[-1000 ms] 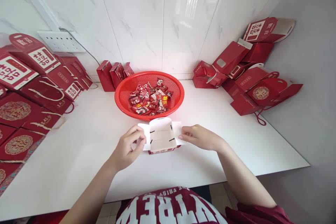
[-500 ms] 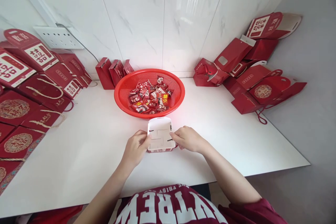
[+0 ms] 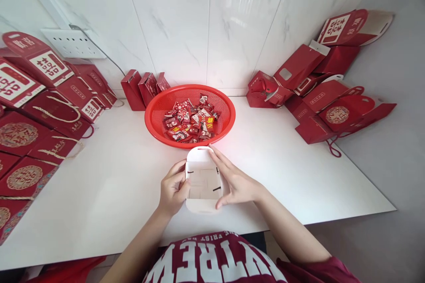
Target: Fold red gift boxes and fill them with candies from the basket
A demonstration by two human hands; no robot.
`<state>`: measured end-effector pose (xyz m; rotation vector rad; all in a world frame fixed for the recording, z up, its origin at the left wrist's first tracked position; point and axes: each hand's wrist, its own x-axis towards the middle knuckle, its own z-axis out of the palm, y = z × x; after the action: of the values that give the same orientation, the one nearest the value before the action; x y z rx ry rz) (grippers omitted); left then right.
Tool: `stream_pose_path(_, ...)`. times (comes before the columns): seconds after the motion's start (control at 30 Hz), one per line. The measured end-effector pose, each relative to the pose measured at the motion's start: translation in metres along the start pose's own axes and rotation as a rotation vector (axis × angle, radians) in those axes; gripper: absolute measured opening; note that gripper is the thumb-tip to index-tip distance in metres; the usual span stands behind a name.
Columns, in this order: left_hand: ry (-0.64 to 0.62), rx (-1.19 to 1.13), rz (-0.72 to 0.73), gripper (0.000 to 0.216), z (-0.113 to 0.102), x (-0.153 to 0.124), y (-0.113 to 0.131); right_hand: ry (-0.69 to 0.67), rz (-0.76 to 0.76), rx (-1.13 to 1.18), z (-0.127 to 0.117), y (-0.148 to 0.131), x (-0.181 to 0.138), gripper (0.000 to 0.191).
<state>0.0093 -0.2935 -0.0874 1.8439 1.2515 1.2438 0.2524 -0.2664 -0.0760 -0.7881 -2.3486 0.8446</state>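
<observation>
Between my hands, near the front of the table, stands a small gift box (image 3: 203, 177) with its white inside facing up. Its rounded far flap with a handle slot and its near flap are folded outward. My left hand (image 3: 174, 188) grips the box's left wall, thumb over the inside edge. My right hand (image 3: 235, 181) spreads along the right wall, fingertips touching the far flap and thumb by the near right corner. Just beyond the box sits a red plastic basket (image 3: 152, 130) holding many wrapped sweets (image 3: 191, 121).
Stacked red gift boxes and bags (image 3: 40, 128) fill the left side. More red boxes (image 3: 325, 97) are piled at the right against the wall. Several small red boxes (image 3: 133, 90) stand behind the basket. A white socket strip (image 3: 73, 44) with a cable is on the tiled wall.
The box's end flaps have opened outward, away from and towards me. My right hand has gone from pinching the right edge to spreading along that side. My left hand still holds the left wall.
</observation>
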Motion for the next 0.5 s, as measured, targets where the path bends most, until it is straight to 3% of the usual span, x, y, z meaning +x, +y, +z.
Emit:
stream_pose_path(0.1, -0.024, -0.021, -0.041, 0.030, 0.000, -0.005, 0.000, -0.046, 0.058, -0.019, -0.004, 0.001, -0.007, 0.144)
stream_pose_path(0.23, -0.054, -0.059, -0.095, 0.009, 0.004, -0.018, 0.000, -0.083, 0.128, -0.094, -0.008, -0.009, -0.016, 0.143)
stream_pose_path(0.4, -0.047, 0.060, 0.000, 0.039, 0.007, -0.023, 0.004, -0.130, 0.107, -0.181, -0.009, -0.034, -0.020, 0.125)
stream_pose_path(0.5, -0.199, 0.081, 0.116, 0.046, 0.002, -0.017, 0.002, -0.145, 0.143, -0.185, -0.010, -0.040, -0.018, 0.120)
